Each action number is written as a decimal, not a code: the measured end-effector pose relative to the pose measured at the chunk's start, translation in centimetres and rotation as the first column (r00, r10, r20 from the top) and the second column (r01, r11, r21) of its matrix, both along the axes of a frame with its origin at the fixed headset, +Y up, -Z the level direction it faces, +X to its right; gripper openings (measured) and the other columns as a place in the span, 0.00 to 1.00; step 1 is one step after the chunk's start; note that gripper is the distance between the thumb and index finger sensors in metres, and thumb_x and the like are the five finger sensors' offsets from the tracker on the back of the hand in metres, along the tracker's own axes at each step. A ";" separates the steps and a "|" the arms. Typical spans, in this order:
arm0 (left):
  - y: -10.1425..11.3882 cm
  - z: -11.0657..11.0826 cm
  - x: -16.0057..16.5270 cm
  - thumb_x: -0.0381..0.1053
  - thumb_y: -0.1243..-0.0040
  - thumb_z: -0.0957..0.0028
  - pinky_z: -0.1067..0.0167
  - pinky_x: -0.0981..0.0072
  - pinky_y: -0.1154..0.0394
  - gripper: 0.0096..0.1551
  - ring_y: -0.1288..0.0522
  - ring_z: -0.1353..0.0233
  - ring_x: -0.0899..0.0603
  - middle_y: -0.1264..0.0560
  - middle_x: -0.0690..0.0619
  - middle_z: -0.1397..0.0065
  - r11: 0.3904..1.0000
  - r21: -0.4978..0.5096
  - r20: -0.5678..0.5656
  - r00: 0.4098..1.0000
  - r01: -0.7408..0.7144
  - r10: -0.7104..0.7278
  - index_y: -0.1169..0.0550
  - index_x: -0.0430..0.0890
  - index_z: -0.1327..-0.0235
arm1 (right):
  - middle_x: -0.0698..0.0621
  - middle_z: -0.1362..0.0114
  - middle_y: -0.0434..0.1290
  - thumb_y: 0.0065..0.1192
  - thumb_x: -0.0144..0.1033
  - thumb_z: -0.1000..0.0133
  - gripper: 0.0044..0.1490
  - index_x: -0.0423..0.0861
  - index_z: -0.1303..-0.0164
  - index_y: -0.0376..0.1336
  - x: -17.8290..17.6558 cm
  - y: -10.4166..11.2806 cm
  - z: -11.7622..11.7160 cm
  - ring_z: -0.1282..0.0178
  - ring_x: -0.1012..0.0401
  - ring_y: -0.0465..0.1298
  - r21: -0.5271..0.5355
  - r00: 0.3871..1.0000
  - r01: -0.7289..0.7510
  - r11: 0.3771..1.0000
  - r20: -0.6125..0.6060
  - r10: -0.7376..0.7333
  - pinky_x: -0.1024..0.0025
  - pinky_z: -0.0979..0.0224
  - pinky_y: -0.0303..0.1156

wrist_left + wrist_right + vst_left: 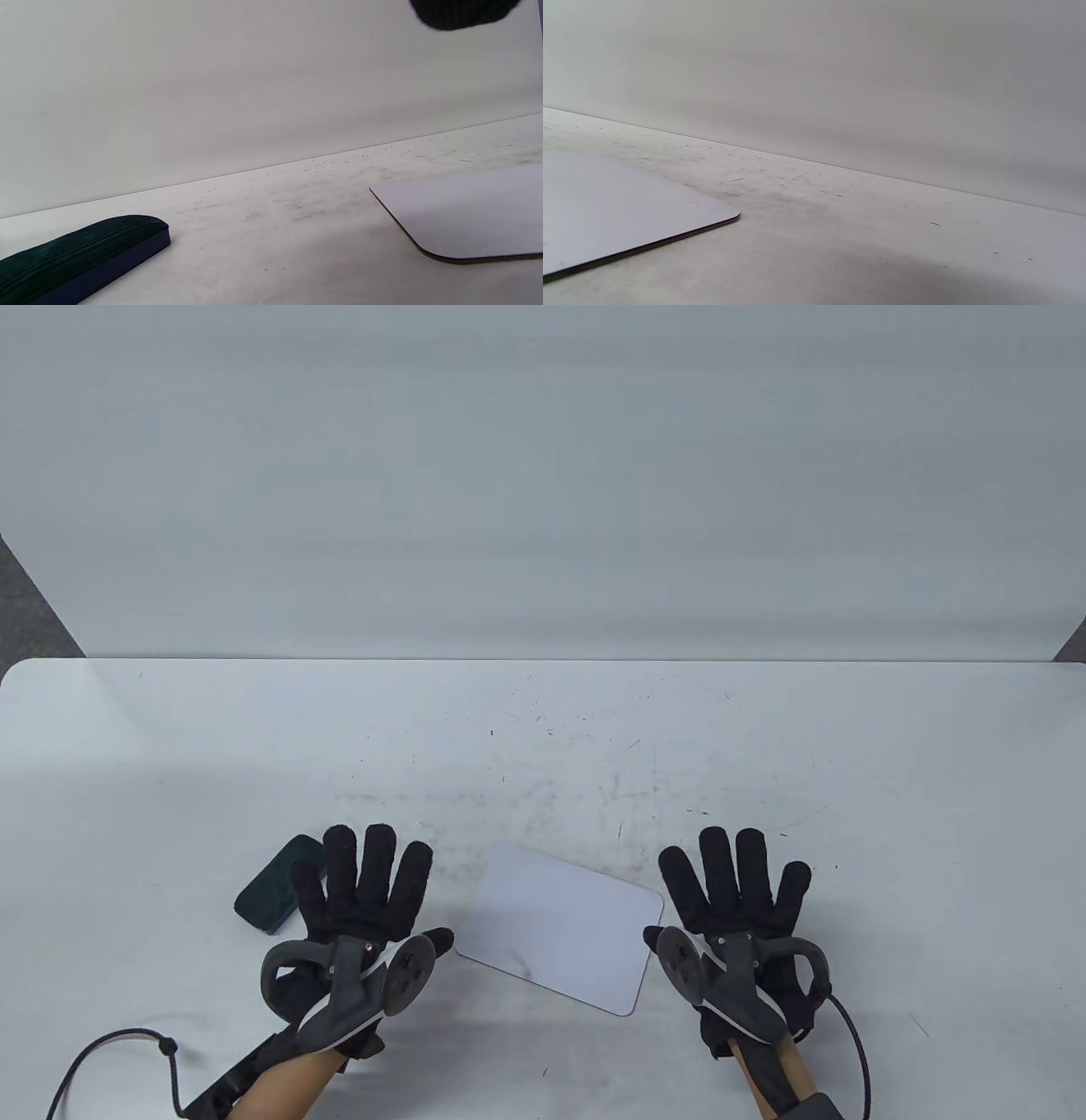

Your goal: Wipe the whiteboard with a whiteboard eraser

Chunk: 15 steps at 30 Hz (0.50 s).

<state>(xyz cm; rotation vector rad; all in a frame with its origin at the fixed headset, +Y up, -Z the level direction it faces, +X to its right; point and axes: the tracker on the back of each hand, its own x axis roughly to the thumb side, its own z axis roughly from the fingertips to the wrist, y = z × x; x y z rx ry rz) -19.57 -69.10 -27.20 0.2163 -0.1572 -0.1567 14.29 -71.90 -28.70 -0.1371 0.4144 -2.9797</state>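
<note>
A small white whiteboard (pixel 560 929) with rounded corners lies flat on the table between my hands; it also shows in the left wrist view (pixel 471 212) and the right wrist view (pixel 615 207). Its face looks blank. A dark green eraser with a blue base (pixel 276 882) lies left of the board, partly under my left fingers; it shows in the left wrist view (pixel 80 258). My left hand (pixel 365 891) lies flat with fingers spread, holding nothing. My right hand (pixel 738 886) lies flat with fingers spread, right of the board, holding nothing.
The white table (pixel 543 746) bears grey smudges and small dark specks behind the board. A white backdrop (pixel 543 475) rises behind the table's far edge. Cables trail from both wrists at the near edge.
</note>
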 end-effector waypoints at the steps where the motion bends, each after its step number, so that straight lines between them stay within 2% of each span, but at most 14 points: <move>1: 0.0 -0.1 -0.1 0.75 0.51 0.54 0.30 0.16 0.62 0.58 0.68 0.17 0.22 0.65 0.41 0.12 1.000 -0.004 -0.005 1.000 -0.001 0.001 0.60 0.56 0.17 | 0.46 0.15 0.36 0.34 0.70 0.61 0.51 0.62 0.29 0.32 0.0 0.0 0.0 0.17 0.39 0.36 -0.003 1.000 -0.001 1.000 -0.001 0.001 0.23 0.28 0.33; 5: -0.2 -0.4 -0.4 0.75 0.51 0.53 0.31 0.15 0.64 0.58 0.71 0.18 0.22 0.68 0.41 0.13 1.000 -0.004 -0.020 1.000 -0.007 0.007 0.62 0.57 0.18 | 0.46 0.15 0.36 0.34 0.70 0.61 0.51 0.62 0.29 0.31 -0.1 -0.4 -0.1 0.17 0.39 0.36 -0.016 1.000 -0.014 1.000 -0.004 0.014 0.23 0.28 0.33; 15: -0.4 -0.4 -0.4 0.75 0.52 0.53 0.32 0.14 0.65 0.58 0.72 0.18 0.22 0.67 0.41 0.13 0.999 -0.037 -0.030 0.999 0.020 -0.021 0.61 0.57 0.18 | 0.46 0.15 0.36 0.34 0.70 0.61 0.51 0.62 0.29 0.31 -0.1 -0.3 0.0 0.17 0.39 0.35 -0.040 1.000 -0.014 0.999 0.003 0.014 0.23 0.28 0.33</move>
